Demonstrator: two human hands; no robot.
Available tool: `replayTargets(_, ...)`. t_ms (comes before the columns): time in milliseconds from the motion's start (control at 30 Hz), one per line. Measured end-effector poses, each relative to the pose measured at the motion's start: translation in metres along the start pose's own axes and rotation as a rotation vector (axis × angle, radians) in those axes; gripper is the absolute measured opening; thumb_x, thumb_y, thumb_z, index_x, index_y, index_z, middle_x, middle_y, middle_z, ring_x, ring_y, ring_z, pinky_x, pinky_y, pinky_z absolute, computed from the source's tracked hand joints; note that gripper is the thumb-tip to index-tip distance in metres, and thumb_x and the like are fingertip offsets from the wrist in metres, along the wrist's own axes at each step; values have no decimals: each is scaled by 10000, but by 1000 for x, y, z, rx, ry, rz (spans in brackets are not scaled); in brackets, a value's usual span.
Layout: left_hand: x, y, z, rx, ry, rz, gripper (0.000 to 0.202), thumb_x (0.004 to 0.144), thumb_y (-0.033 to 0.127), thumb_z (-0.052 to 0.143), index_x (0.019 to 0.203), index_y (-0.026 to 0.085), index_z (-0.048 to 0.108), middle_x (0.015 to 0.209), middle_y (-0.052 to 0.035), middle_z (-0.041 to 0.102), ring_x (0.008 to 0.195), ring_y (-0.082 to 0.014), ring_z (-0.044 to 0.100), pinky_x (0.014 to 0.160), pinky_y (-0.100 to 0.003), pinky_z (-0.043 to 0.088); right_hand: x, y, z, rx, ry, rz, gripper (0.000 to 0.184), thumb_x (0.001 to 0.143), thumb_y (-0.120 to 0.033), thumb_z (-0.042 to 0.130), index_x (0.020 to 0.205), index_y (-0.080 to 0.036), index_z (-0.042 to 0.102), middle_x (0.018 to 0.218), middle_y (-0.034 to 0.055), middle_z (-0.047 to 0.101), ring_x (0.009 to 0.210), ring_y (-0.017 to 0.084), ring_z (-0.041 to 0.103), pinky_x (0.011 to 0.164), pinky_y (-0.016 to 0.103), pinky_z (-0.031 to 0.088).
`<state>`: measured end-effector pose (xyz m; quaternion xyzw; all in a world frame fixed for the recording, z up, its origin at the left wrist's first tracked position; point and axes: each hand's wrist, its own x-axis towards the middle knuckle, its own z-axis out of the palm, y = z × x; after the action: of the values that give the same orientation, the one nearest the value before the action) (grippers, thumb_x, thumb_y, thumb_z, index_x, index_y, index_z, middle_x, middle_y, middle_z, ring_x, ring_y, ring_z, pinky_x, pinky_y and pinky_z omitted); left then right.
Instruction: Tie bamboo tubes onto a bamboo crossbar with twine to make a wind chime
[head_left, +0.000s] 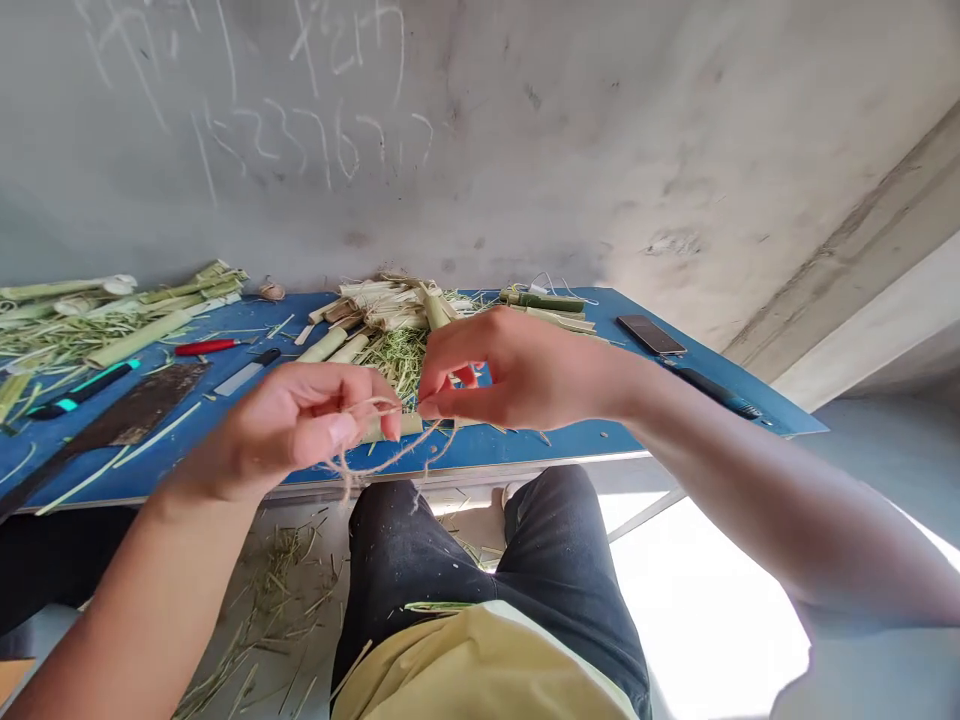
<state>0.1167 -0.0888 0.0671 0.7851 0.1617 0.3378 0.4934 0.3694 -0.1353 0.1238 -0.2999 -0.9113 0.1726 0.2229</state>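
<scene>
Pinching a thin tan strand of fibrous twine between the thumb and forefinger of my left hand, I have another part of it nipped in the closed fingertips of my right hand. The twine sags loosely between both hands, over the near edge of the blue tabletop, before a heap of pale green split stalks.

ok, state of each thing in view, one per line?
left hand, pinched shut on twine
right hand, pinched shut on twine
twine, frayed, held between both hands, ends hanging
phone, flat on blue table, screen dark
broad knife, lying flat on table, unheld
stalk pieces, cut, heaped mid-table
</scene>
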Motion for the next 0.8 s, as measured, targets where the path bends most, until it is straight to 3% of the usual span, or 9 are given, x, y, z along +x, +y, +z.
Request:
replayTargets(100,1,8,-1,-240,-104,-54,244,754,282,658,583,225,493,530,20,596,383,-66,377,377,-185,308,5,-15,-11,-32,16,-50,132,994,-224,702,911,-145,769,937,24,740,836,110,625,736,281,455)
replayTargets(167,0,9,3,-406,-204,-124,278,772,307,632,599,238,426,417,66,466,310,-49,233,337,-182,192,4,-22,-14,-76,18,-24,144,1005,-242,689,928,-155,775,903,13,740,797,108,620,706,287,445)
replayTargets(233,-2,10,6,-439,-264,-214,296,800,324,617,624,241,394,387,100,319,318,-49,162,352,-191,161,1,-25,-15,-163,8,33,144,1012,-235,669,942,-180,783,859,1,736,742,109,610,668,300,424)
replayTargets(300,-4,13,7,-306,-252,-308,309,842,360,629,656,237,415,454,101,271,383,-61,166,392,-209,149,-2,-23,-16,-301,2,86,152,998,-195,656,937,-207,794,833,0,732,711,118,601,642,312,400)
replayTargets(400,-6,17,2,10,-227,-380,307,942,473,606,776,220,555,581,63,344,499,-104,266,453,-239,208,-6,-16,-18,-490,-5,143,181,964,-153,659,915,-232,814,834,13,742,728,141,613,645,323,395)
replayTargets(467,-8,18,-2,200,-232,-375,366,996,541,543,833,218,601,627,42,393,552,-128,335,501,-249,288,-9,-12,-19,-536,-19,160,192,965,-157,656,934,-242,825,867,19,764,769,157,638,669,328,414)
replayTargets(600,-15,22,-14,551,-223,-394,408,1014,539,503,774,220,585,707,9,494,638,-152,437,574,-250,347,-15,-7,-14,-543,-31,129,198,972,-163,647,960,-251,824,940,30,790,842,177,670,721,333,454)
replayTargets(700,-22,26,-25,682,-224,-425,383,996,500,509,748,221,593,711,0,529,649,-161,461,586,-255,343,-20,-5,-11,-567,-19,124,203,963,-150,637,940,-247,814,945,36,787,849,185,675,708,330,448)
replayTargets(800,-31,25,-38,679,-225,-482,398,970,515,534,701,222,527,669,2,506,606,-159,438,561,-263,330,-24,-1,-12,-601,29,193,211,972,-171,609,946,-234,809,957,41,788,813,183,671,655,324,417)
